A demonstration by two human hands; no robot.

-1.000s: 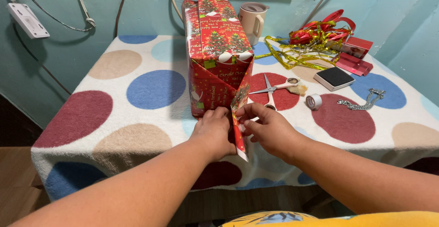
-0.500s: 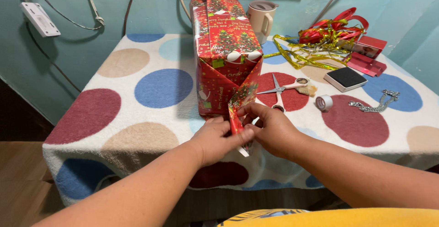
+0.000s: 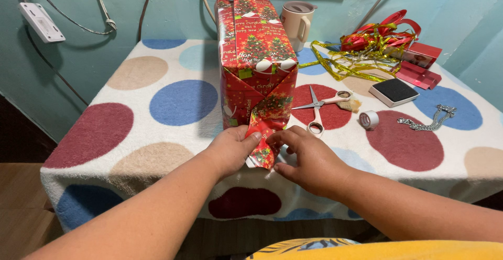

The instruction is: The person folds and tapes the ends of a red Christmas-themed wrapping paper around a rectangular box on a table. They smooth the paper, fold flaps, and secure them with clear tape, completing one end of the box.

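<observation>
We pinch the paper flap (image 3: pixel 262 147) with our left hand (image 3: pixel 233 150) and right hand (image 3: pixel 306 158) — keeping it flat against the box (image 3: pixel 255 55).

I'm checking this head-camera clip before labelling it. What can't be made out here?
- Far end of the wrapped box: cut off by the top edge of the head view.
- Underside of the paper flap: covered by the left hand and right hand.
- Contents of the cup: hidden by its lid.
- Ends of the chain: too small.
</observation>
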